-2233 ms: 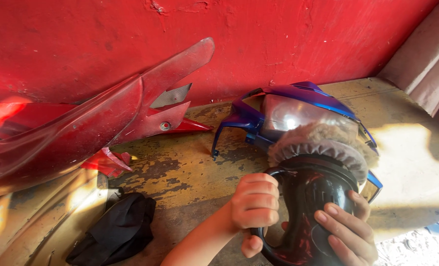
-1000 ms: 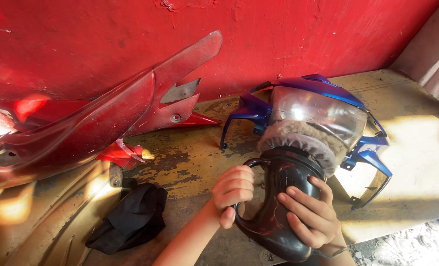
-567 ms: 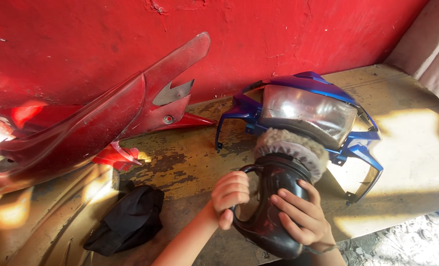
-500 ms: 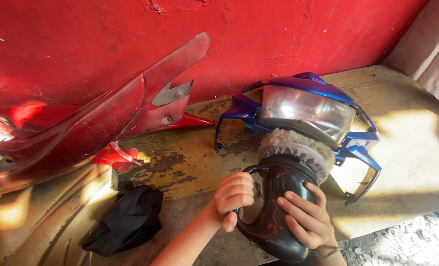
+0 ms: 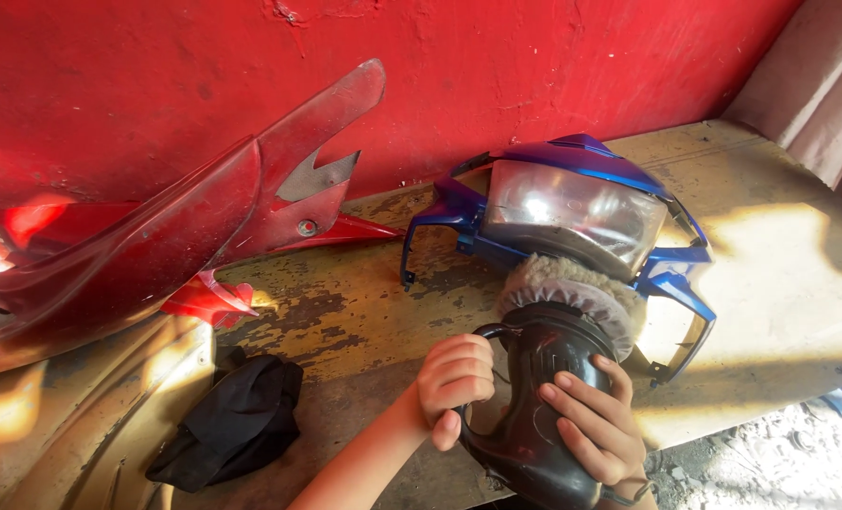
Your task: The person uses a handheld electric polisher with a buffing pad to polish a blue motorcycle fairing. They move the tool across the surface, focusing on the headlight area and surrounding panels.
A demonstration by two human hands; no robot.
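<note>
Black and scuffed, the polisher (image 5: 534, 406) sits nearest me, held in both hands. My left hand (image 5: 454, 378) is fisted tight around its loop handle, and my right hand (image 5: 596, 420) wraps the fat body with the fingers spread over the casing. Its woolly grey pad (image 5: 572, 288) presses against the lower edge of the headlight lens (image 5: 572, 212), just beyond my knuckles. That lens is clear but cloudy, catching a bright glint, and it sits in a glossy blue fairing (image 5: 671, 274) with thin brackets sticking out left and right. All this rests on a worn wooden bench (image 5: 345, 312) with flaking yellow paint. Near left lies a crumpled black cloth (image 5: 232, 425). Farther left, a long dark-red body panel (image 5: 156, 246) leans against the red wall (image 5: 497, 66). I see no packages, labels or signs.
</note>
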